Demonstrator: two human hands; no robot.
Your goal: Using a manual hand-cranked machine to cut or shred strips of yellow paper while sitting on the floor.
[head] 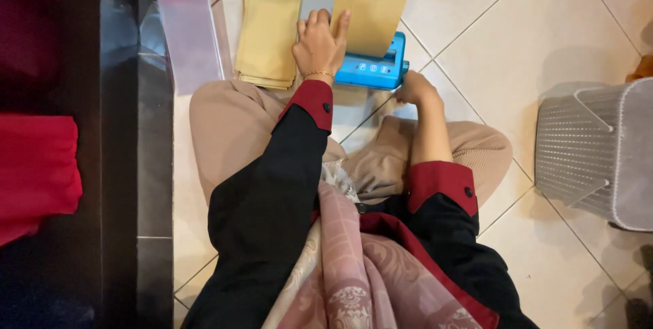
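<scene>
Here, left hand (320,43): stretched forward, fingers flat, pressing the sheet (371,12); right hand (413,89): curled narrow, touching the sealer (374,67) beside it

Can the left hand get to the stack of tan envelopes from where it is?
Probably yes. The left hand rests on the tan sheet at the blue machine, and the envelope stack lies right beside it on the floor with nothing between.
</scene>
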